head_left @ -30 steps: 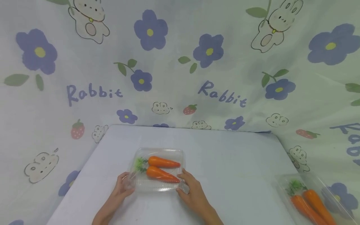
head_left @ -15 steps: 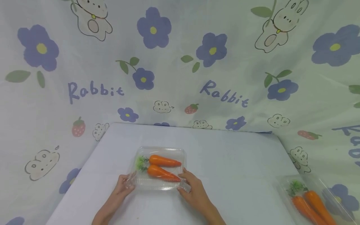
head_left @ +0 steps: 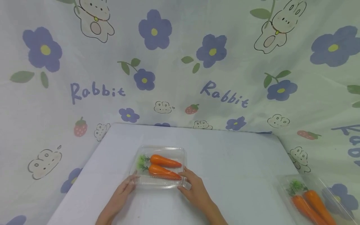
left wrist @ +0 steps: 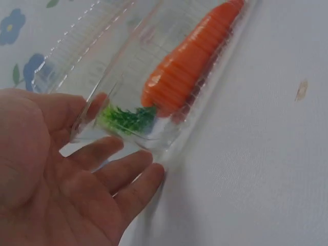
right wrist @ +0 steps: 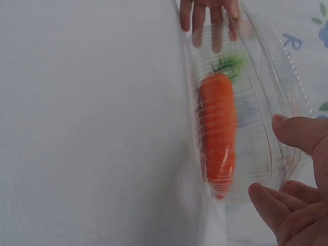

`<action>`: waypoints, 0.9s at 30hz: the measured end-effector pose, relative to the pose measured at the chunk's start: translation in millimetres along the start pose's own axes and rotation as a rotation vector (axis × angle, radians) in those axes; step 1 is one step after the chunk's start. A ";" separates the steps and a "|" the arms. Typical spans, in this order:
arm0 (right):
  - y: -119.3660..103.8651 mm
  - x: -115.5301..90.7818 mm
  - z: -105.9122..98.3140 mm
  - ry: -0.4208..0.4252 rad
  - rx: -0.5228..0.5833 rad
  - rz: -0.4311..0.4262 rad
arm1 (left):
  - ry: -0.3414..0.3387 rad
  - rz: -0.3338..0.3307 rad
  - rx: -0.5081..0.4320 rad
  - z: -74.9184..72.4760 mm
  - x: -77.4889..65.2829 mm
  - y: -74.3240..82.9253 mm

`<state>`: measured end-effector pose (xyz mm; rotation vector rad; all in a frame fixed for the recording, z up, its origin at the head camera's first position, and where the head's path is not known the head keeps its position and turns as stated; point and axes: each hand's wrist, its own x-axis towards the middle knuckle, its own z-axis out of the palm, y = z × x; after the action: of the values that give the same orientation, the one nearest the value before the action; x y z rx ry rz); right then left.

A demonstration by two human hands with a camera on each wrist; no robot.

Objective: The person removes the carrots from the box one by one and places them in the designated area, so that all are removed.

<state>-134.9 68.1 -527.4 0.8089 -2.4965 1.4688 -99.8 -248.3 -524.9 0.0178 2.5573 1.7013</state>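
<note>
Two orange carrots [head_left: 164, 161] with green tops lie side by side in a clear plastic container [head_left: 157, 184] on the white table. My left hand [head_left: 123, 190] is at the container's left end, and in the left wrist view its spread, mostly straight fingers [left wrist: 125, 171] touch the plastic near the green leaves. At the opposite end, my right hand [head_left: 197, 190] holds the edge, its thumb [right wrist: 297, 132] on the rim and other fingers lower down. One carrot [right wrist: 218, 123] shows through the ribbed side wall in the right wrist view; the other is hidden there.
A second clear container [head_left: 312, 179] with two carrots [head_left: 317, 203] sits at the right front, partly out of view. White cloth printed with flowers and rabbits [head_left: 163, 107] hangs behind the table [head_left: 233, 162] and along its sides. A small brown mark [left wrist: 301, 89] shows on the tabletop.
My left hand has shifted slightly right and forward along the container's left end, its fingers straightening from a grip on the corner. The right hand keeps its hold; the container has barely moved.
</note>
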 end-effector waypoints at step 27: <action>-16.6 27.7 -28.5 0.041 -0.375 0.004 | 0.464 0.361 0.430 -23.6 18.2 24.0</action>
<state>-154.2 75.2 -489.5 0.6952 -2.6228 0.9575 -120.2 -259.9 -494.6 0.1297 3.4071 1.3226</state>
